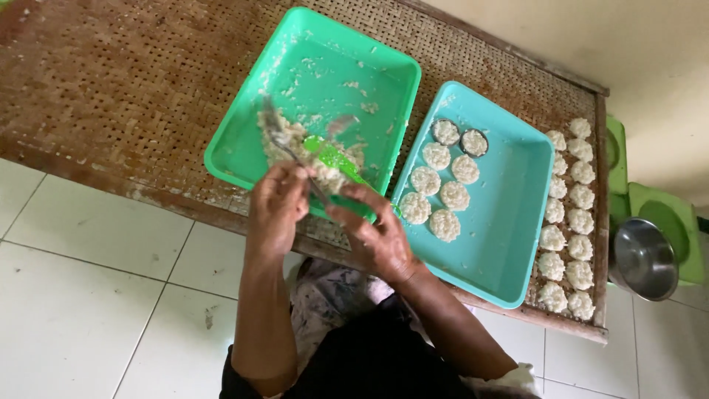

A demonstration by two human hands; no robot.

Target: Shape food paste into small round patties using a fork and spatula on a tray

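Here the left hand (277, 203) grips a metal spoon (284, 144) and the right hand (377, 233) a green scoop (336, 162), gathering the rice mixture (295, 144) just beyond them; shaping a portion likely comes next.

My table (125, 81) is brown woven cane with a criss-cross pattern, and on it sit a bright green tray (325, 44) and a turquoise tray (517, 222). The rice cakes (443, 224) are creamy white, the spatula (336, 159) lime green, the bowl (644, 258) silver, and the floor (88, 295) white tile.
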